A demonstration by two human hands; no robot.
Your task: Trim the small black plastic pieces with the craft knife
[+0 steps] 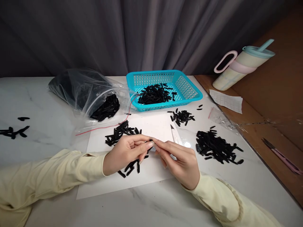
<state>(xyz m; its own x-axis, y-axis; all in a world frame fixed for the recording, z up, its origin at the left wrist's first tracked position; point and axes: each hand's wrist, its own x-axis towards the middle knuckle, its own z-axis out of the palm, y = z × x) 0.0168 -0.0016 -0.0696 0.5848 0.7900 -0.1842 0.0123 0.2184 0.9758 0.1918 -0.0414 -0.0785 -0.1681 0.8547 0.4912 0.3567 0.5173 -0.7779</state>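
Fingertips meet over the white paper sheet [146,176]: I see my left hand [125,153] and right hand [180,159] together, pinching one small black plastic strip [151,140]; a slim white craft knife [175,136] lies under my right fingers. Beyond, loose black strips [121,130], a heap [216,146], then the turquoise plastic basket [189,90].

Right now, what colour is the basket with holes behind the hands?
The basket is bright turquoise blue, with small black pieces inside. The head view shows it best.
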